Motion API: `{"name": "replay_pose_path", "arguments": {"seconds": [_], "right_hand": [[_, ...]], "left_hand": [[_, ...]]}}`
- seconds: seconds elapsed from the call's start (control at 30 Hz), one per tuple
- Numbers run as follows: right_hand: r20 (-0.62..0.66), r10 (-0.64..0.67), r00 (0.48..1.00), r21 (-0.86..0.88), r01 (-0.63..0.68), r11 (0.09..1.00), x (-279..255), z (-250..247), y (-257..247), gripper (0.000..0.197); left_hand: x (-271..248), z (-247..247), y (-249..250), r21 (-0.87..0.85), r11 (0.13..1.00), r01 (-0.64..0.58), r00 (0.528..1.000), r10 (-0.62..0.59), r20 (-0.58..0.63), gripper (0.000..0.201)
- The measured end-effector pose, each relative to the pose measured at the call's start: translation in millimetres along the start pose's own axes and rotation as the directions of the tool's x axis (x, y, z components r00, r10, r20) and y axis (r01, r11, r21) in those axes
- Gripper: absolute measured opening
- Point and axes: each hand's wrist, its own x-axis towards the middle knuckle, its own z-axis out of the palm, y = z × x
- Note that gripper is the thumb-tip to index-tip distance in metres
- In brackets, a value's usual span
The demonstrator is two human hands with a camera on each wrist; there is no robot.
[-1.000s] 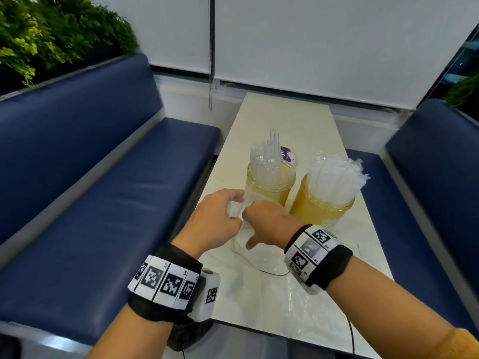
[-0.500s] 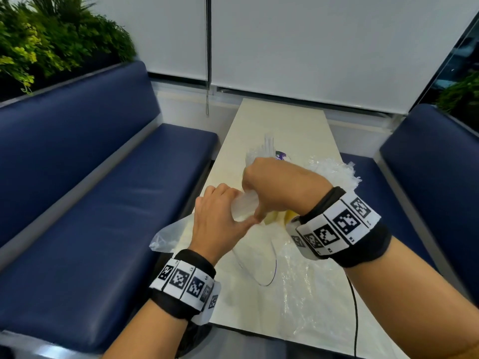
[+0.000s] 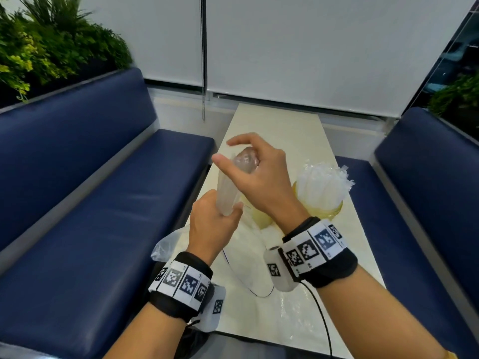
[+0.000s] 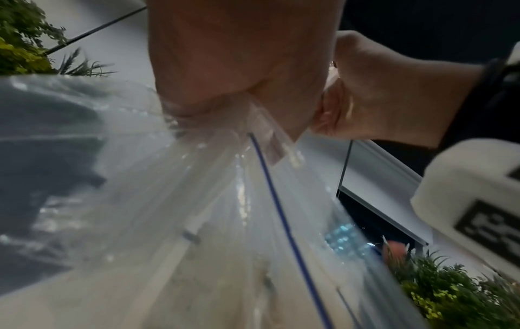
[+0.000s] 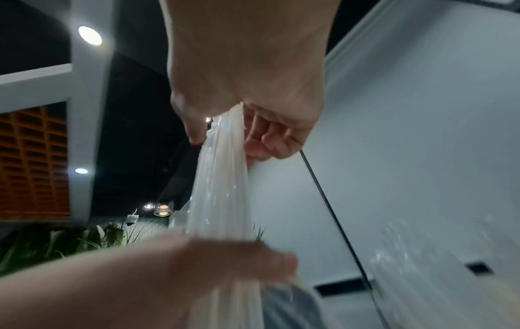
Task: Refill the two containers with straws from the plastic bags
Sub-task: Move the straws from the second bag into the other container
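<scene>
My right hand [image 3: 233, 156] grips the top of a bundle of clear wrapped straws [image 3: 228, 187], held upright above the table; its fingers curl round the bundle [image 5: 222, 189] in the right wrist view. Below it, my left hand [image 3: 228, 208] grips the bundle's lower end together with the mouth of a clear zip bag [image 3: 166, 244], which hangs down from my fist [image 4: 197, 200]. The right yellow container [image 3: 329, 211] is packed with straws [image 3: 321, 182]. The left container [image 3: 261, 218] is mostly hidden behind my hands.
A flat clear plastic bag [image 3: 293, 314] lies on the narrow cream table [image 3: 280, 130] near its front edge. Blue padded benches [image 3: 103, 203] flank the table on both sides. A blind cord [image 3: 204, 73] hangs at the far wall.
Both hands have risen off the table. My right hand has drawn the straw bundle upward out of the bag, while my left hand holds the bag's mouth below it.
</scene>
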Motion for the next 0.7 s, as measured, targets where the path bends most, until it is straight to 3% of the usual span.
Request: {"name": "replay_pose_path", "arguments": {"seconds": [0.07,0.13,0.2,0.27,0.33,0.43,0.57,0.7], "right_hand": [[0.001,0.119,0.993,0.140,-0.118,0.983,-9,8,4,0.048],[0.144,0.244,0.959,0.183,-0.268,0.946,-19,22,7,0.039],[0.238,0.387,0.891,0.205,-0.436,0.876,-26,35,6,0.024],[0.258,0.418,0.871,0.220,-0.475,0.852,-26,42,6,0.030],[0.258,0.400,0.880,0.251,-0.461,0.851,-21,41,1,0.036],[0.219,0.309,0.925,0.351,-0.370,0.860,-1,27,-15,0.042],[0.059,0.174,0.983,0.494,-0.180,0.851,48,-7,-30,0.033],[-0.115,0.149,0.982,0.551,-0.062,0.832,93,-39,-22,0.023]], "left_hand": [[1,-2,3,0.010,1.000,0.020,1.000,-0.020,0.010,0.030],[3,-4,9,0.044,0.999,0.019,0.999,-0.020,0.036,0.020],[4,-5,14,0.073,0.996,0.048,0.997,-0.052,0.050,0.010],[3,-7,14,0.084,0.992,0.096,0.993,-0.102,0.061,0.016],[1,-8,8,0.048,0.992,0.119,0.989,-0.123,0.082,0.015],[-2,-9,-1,0.018,0.993,0.119,0.990,-0.120,0.076,0.039],[-2,-11,-7,0.088,0.996,0.017,0.994,-0.026,0.110,0.029],[-4,-14,-10,0.129,0.991,-0.025,0.983,0.001,0.184,0.037]]}}
